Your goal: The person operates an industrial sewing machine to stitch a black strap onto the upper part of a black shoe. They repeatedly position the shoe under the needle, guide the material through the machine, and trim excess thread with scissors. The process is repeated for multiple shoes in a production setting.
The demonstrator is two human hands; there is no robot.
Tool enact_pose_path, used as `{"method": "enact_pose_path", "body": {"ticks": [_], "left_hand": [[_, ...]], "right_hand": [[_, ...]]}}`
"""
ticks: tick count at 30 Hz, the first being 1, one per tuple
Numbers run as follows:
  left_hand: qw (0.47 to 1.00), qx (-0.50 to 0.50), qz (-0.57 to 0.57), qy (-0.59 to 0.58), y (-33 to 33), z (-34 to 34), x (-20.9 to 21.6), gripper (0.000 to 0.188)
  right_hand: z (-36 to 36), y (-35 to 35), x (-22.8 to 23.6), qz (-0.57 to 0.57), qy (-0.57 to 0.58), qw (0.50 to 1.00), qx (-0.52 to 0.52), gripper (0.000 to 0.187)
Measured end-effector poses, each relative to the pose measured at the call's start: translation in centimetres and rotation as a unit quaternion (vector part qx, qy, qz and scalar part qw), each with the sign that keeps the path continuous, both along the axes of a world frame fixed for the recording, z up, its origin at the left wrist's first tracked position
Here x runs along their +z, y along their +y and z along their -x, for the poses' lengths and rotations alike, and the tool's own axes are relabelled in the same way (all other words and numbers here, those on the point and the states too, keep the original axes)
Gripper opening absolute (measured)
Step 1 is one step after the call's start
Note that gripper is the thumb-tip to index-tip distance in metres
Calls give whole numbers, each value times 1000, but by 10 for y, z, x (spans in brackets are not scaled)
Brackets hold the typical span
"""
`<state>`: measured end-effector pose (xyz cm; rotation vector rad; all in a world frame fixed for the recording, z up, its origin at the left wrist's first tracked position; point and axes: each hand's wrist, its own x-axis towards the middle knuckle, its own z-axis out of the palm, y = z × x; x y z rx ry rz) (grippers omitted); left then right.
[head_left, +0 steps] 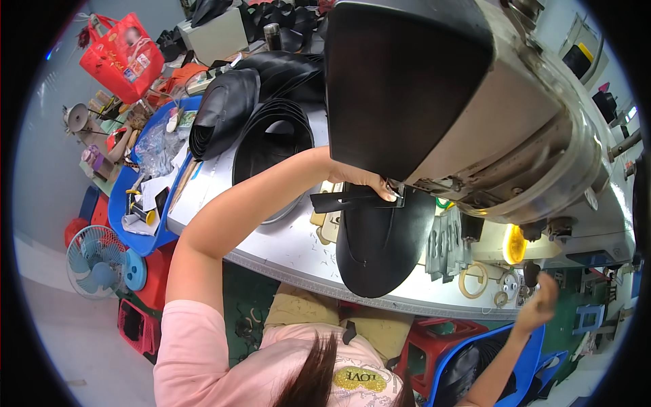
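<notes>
Under the sewing machine [475, 122]: our left hand [366, 180], on a black panel [380, 258], grip hidden. Right of the machine: our right hand [540, 302], well apart, blurred; grip we cannot tell.

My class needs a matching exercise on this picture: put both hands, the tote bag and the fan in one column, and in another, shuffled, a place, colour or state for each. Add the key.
Column one
1. Left hand
2. Right hand
3. Tote bag
4. Fan

Column two
A. Blurred, at the lower right
B. Pale blue, with a round grille
C. Partly hidden by the machine, over the black piece
D. Red, at the upper left

Pairs: 1-C; 2-A; 3-D; 4-B
</notes>
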<state>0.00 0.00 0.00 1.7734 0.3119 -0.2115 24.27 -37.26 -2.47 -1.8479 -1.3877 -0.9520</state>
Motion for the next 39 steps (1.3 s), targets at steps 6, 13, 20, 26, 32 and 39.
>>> {"method": "enact_pose_path", "body": {"ticks": [6,13,20,26,32,39], "left_hand": [[1000,17,-2,3,-6,13,18,48],[996,12,85,-33,10,3,-18,43],[994,34,95,-46,14,4,-10,40],[966,137,207,-68,29,-4,-27,39],[932,228,236,-153,-26,36,-34,31],[956,162,39,-243,-108,124,-71,29]], "right_hand": [[-141,-46,99,-261,130,912,-288,43],[-347,-170,136,-96,305,915,-245,53],[-229,-102,104,-228,141,930,-253,46],[-63,-41,77,-327,37,925,-191,19],[74,57,1,56,376,921,91,18],[151,117,-60,275,634,618,376,25]]}}
